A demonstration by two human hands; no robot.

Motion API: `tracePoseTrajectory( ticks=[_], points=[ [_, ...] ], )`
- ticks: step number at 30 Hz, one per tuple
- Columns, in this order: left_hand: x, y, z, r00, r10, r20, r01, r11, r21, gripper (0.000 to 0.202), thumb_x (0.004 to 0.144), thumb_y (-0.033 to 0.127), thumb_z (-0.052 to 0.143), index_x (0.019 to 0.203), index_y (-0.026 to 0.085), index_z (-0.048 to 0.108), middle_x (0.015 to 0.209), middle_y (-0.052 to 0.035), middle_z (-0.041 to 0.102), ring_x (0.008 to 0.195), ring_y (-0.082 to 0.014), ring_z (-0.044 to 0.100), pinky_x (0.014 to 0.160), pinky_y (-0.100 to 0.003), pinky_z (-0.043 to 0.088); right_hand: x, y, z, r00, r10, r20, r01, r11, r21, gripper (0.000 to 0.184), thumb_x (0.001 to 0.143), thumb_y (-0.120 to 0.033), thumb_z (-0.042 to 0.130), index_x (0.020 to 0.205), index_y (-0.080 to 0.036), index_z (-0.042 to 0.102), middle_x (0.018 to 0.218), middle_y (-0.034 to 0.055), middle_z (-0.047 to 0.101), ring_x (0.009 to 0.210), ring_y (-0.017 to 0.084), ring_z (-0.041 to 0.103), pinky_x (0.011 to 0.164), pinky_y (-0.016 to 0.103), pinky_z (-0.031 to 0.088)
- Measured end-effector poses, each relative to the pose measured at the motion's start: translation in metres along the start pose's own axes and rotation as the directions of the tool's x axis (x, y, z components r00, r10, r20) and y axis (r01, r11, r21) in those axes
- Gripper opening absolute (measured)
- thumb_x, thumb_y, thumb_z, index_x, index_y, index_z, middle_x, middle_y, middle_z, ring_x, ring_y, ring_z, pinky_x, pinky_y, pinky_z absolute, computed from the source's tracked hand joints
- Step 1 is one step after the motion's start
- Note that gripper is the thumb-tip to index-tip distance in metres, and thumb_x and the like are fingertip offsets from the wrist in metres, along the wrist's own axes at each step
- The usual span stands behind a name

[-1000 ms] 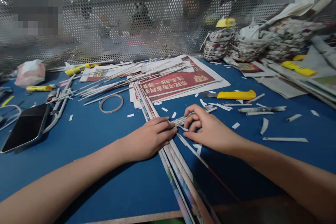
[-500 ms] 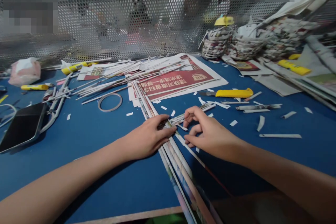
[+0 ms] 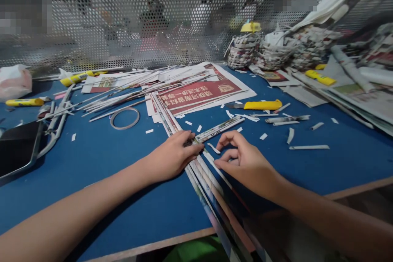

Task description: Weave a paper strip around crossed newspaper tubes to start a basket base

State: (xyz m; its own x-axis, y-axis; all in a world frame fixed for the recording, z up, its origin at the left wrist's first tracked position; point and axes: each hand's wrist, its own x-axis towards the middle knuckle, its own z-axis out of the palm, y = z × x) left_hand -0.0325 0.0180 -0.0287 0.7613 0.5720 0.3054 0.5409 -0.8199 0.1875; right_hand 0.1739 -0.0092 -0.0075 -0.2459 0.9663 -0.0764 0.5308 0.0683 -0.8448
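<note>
My left hand lies flat on a bundle of long rolled newspaper tubes that run from the table's middle toward me, its fingers pressing where a short cross tube meets them. My right hand hovers just right of that crossing, fingers curled with thumb and forefinger close together, apart from the cross tube; I cannot make out anything in them. A small white paper scrap lies between the two hands.
On the blue table are a yellow utility knife, a tape ring, a phone, loose paper tubes on a red printed sheet, woven paper baskets and newspapers at the back right. A perforated metal screen stands behind.
My right hand let go of the cross tube and drew back toward me. The left hand stayed pressing the bundle. The camera view shifted to the right.
</note>
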Motion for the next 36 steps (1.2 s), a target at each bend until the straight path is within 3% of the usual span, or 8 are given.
tracePoseTrajectory(
  ticks=[2, 5, 11, 16, 24, 27, 30, 36],
  points=[
    [0.0, 0.0, 0.001, 1.0, 0.004, -0.003, -0.004, 1.0, 0.014, 0.034, 0.088, 0.026, 0.03, 0.114, 0.016, 0.05, 0.109, -0.0155, 0.045, 0.104, -0.024, 0.044, 0.083, -0.039, 0.043, 0.001, 0.001, 0.001, 1.0, 0.012, -0.023, -0.01, 0.996, 0.085, 0.028, 0.069, -0.027, 0.055, 0.091, -0.023, 0.037, 0.084, -0.0003, 0.052, 0.056, 0.009, 0.057, 0.05, 0.021, 0.045],
    [0.0, 0.0, 0.001, 1.0, 0.009, -0.004, -0.009, 0.999, 0.034, 0.034, 0.088, 0.027, 0.03, 0.114, 0.019, 0.05, 0.108, -0.0146, 0.044, 0.101, -0.023, 0.045, 0.081, -0.038, 0.043, 0.007, -0.001, 0.0, 0.997, 0.079, 0.002, -0.078, 0.977, 0.2, 0.032, 0.068, -0.028, 0.058, 0.09, -0.023, 0.035, 0.073, -0.0029, 0.054, 0.052, 0.01, 0.057, 0.049, 0.023, 0.046],
    [0.0, 0.0, -0.001, 1.0, 0.013, 0.014, -0.014, 0.999, 0.05, 0.034, 0.088, 0.028, 0.029, 0.114, 0.019, 0.05, 0.108, -0.0147, 0.043, 0.102, -0.0239, 0.045, 0.081, -0.038, 0.043, 0.015, -0.009, -0.003, 0.965, 0.252, 0.069, -0.261, 0.938, 0.227, 0.029, 0.064, -0.026, 0.061, 0.08, -0.022, 0.037, 0.058, -0.0072, 0.054, 0.032, 0.003, 0.033, 0.032, 0.018, 0.028],
    [-0.001, 0.001, -0.003, 1.0, 0.002, 0.024, -0.003, 1.0, 0.028, 0.035, 0.088, 0.028, 0.029, 0.115, 0.019, 0.049, 0.111, -0.015, 0.044, 0.106, -0.0244, 0.043, 0.083, -0.04, 0.043, 0.014, -0.008, -0.001, 0.955, 0.279, 0.1, -0.296, 0.919, 0.262, 0.026, 0.061, -0.022, 0.063, 0.065, -0.02, 0.038, 0.041, -0.011, 0.038, 0.033, 0.003, 0.031, 0.034, 0.018, 0.023],
    [0.0, 0.001, -0.004, 1.0, -0.011, 0.029, 0.012, 1.0, -0.025, 0.036, 0.088, 0.028, 0.03, 0.115, 0.015, 0.051, 0.11, -0.0161, 0.046, 0.109, -0.0244, 0.043, 0.087, -0.04, 0.041, 0.005, -0.004, -0.002, 0.917, 0.33, 0.224, -0.397, 0.799, 0.451, 0.025, 0.066, -0.028, 0.064, 0.075, -0.021, 0.042, 0.035, -0.0114, 0.034, 0.031, 0.003, 0.025, 0.033, 0.018, 0.017],
    [0.0, 0.001, -0.005, 1.0, -0.007, 0.028, 0.008, 0.999, -0.035, 0.036, 0.088, 0.028, 0.03, 0.114, 0.015, 0.051, 0.109, -0.0158, 0.046, 0.108, -0.0242, 0.043, 0.087, -0.039, 0.041, 0.0, -0.004, -0.004, 0.896, 0.373, 0.241, -0.444, 0.731, 0.518, 0.027, 0.066, -0.03, 0.064, 0.079, -0.021, 0.042, 0.044, -0.0077, 0.046, 0.033, 0.002, 0.026, 0.033, 0.017, 0.018],
    [0.0, 0.0, -0.005, 1.0, 0.002, 0.023, -0.001, 0.999, -0.035, 0.035, 0.088, 0.028, 0.031, 0.114, 0.015, 0.05, 0.11, -0.0157, 0.046, 0.109, -0.0244, 0.043, 0.087, -0.04, 0.041, -0.001, -0.005, -0.006, 0.886, 0.397, 0.239, -0.46, 0.694, 0.553, 0.028, 0.068, -0.029, 0.063, 0.082, -0.021, 0.04, 0.066, -0.001, 0.06, 0.036, 0.002, 0.03, 0.034, 0.017, 0.021],
    [-0.001, 0.0, -0.004, 1.0, -0.001, 0.02, 0.002, 0.999, -0.038, 0.035, 0.088, 0.028, 0.031, 0.115, 0.014, 0.05, 0.111, -0.0163, 0.046, 0.109, -0.0247, 0.043, 0.087, -0.04, 0.041, 0.002, -0.003, -0.007, 0.89, 0.37, 0.266, -0.454, 0.67, 0.587, 0.025, 0.071, -0.024, 0.06, 0.083, -0.021, 0.038, 0.078, 0.0036, 0.063, 0.036, 0.001, 0.029, 0.034, 0.018, 0.022]
  ],
)
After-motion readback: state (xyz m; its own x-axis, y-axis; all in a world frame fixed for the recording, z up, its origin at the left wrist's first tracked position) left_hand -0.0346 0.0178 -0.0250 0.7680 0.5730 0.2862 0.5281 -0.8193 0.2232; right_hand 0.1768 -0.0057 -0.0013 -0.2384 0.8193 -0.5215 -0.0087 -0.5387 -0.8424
